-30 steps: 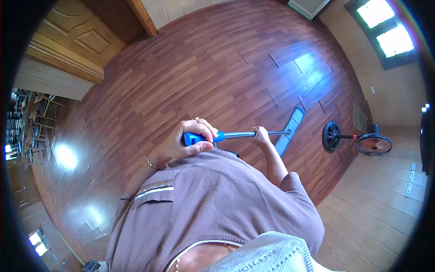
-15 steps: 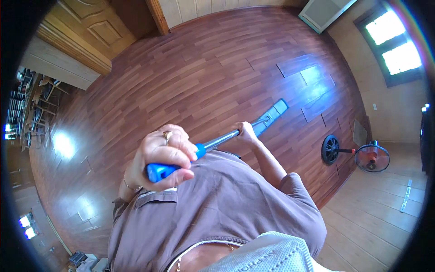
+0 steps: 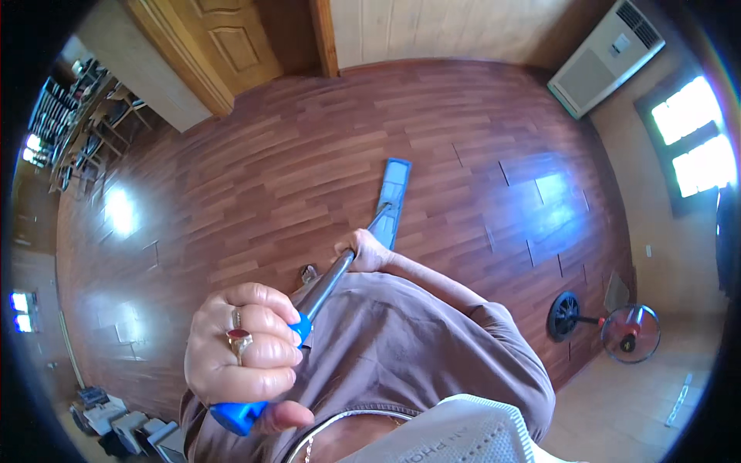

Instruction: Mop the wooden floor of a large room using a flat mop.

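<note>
A flat mop runs from near my chest out to the floor. My left hand (image 3: pixel 243 339), with rings on its fingers, is wrapped round the blue grip (image 3: pixel 235 417) at the top of the handle. Farther down, my right hand (image 3: pixel 366 251) closes round the metal pole (image 3: pixel 327 284). Beyond it the long, light blue mop head (image 3: pixel 395 179) lies on the wood-plank floor (image 3: pixel 293 162), its long side pointing away from me. My right hand and wrist hide part of the pole and border the head's near end.
A standing fan (image 3: pixel 631 333) with a round black base (image 3: pixel 564 316) is at the right. A white floor-standing unit (image 3: pixel 606 58) occupies the far right corner. A wooden door (image 3: pixel 231 38) stands at the far left, chairs (image 3: pixel 116 116) beyond a wall end. Boxy items (image 3: pixel 127 424) sit at the near left.
The mop head has swung left across the floor, now pointing more straight ahead. Both hands have shifted left, and my left hand has come nearer, still holding the grip. The view has shifted too.
</note>
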